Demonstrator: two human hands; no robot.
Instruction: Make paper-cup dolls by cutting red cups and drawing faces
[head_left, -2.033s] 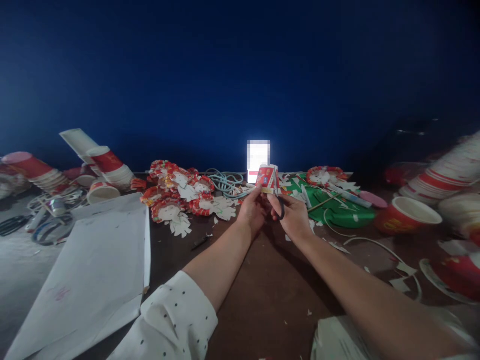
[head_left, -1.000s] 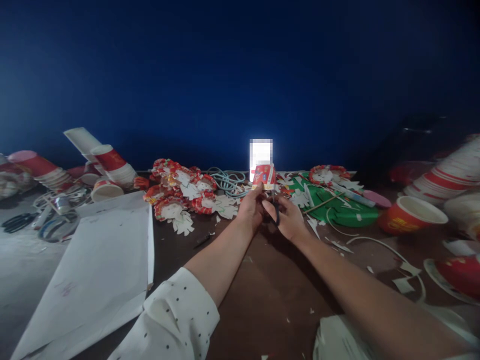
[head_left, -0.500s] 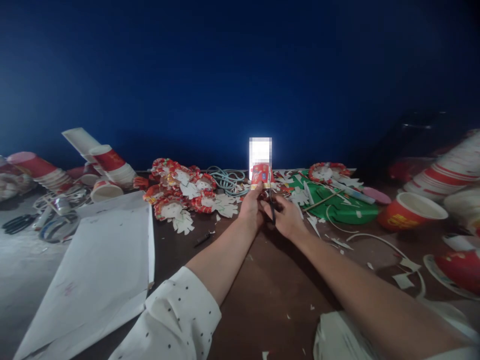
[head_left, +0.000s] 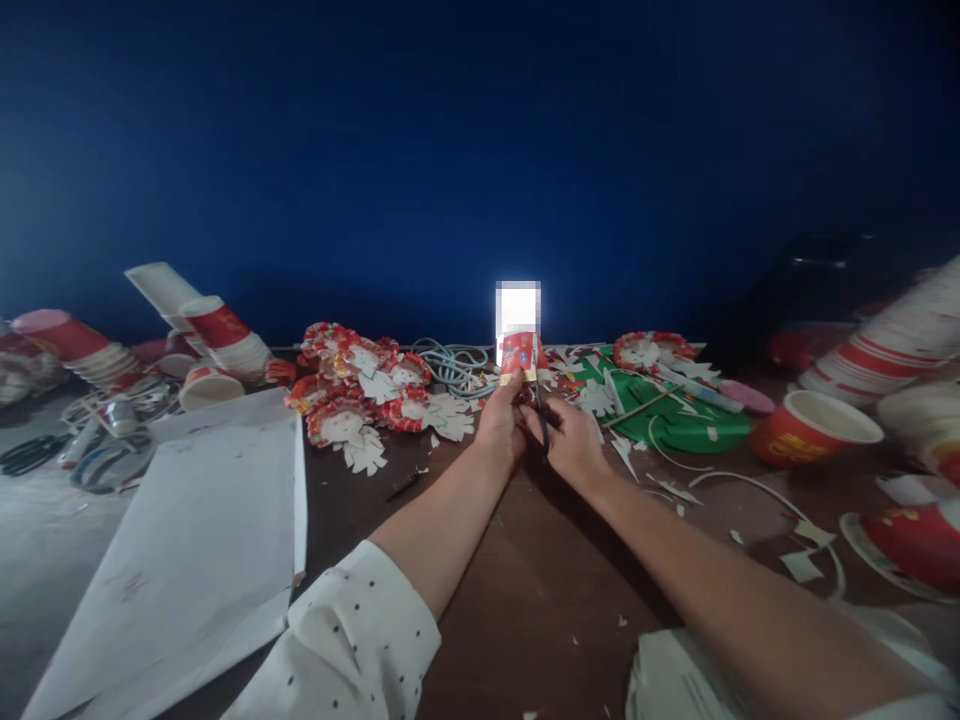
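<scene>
A red printed piece of paper cup [head_left: 517, 357] is pinched in my left hand [head_left: 499, 420], its thumb on the lower pale edge. My right hand [head_left: 576, 440] is closed round the dark handles of a pair of scissors [head_left: 544, 428]. The blades point away from me and lie against the right part of the red piece. How deep they sit in the paper cannot be made out. Both hands are close together above the brown table [head_left: 525, 600].
Red and white paper figures [head_left: 367, 390] lie left of centre beside a pale blue cord [head_left: 454, 362]. A green sheet [head_left: 675, 415] with paper scraps is at right, near a red paper cup [head_left: 814, 428]. White boards [head_left: 202, 530] cover the left; cup stacks [head_left: 232, 340] stand behind.
The red piece has turned slightly in my left hand, and the scissors now lie further across its face. The whole view has shifted a little.
</scene>
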